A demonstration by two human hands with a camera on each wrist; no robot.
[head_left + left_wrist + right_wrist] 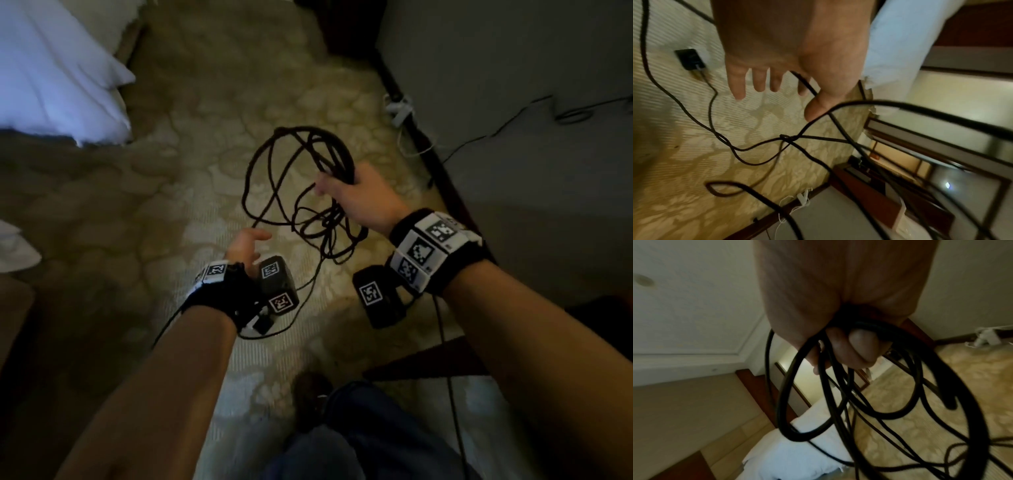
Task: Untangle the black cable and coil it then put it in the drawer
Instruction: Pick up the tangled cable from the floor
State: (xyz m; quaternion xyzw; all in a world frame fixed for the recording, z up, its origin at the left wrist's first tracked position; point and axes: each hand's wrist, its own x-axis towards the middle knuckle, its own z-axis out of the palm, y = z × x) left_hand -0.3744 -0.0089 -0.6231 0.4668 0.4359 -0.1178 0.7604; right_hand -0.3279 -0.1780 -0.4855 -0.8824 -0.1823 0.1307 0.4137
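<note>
A long black cable [270, 178] hangs in tangled loops above the patterned carpet. My right hand [346, 186] grips a bundle of its loops, fingers curled round them; in the right wrist view the cable [785, 402] fans out below my right hand [846, 350]. Lower left, my left hand [251, 245] holds nothing, its fingers spread. In the left wrist view a strand of the cable [840, 129] passes close by the thumb of my left hand [777, 91], and a knot [787, 137] shows further down. No drawer is in view.
White bedding [58, 68] lies at the upper left. A dark wooden baseboard [442, 171] runs along the wall on the right, with a white power strip [399, 108] and thin wires beside it. A small black adapter [689, 59] lies on the carpet. My knee [359, 428] is below.
</note>
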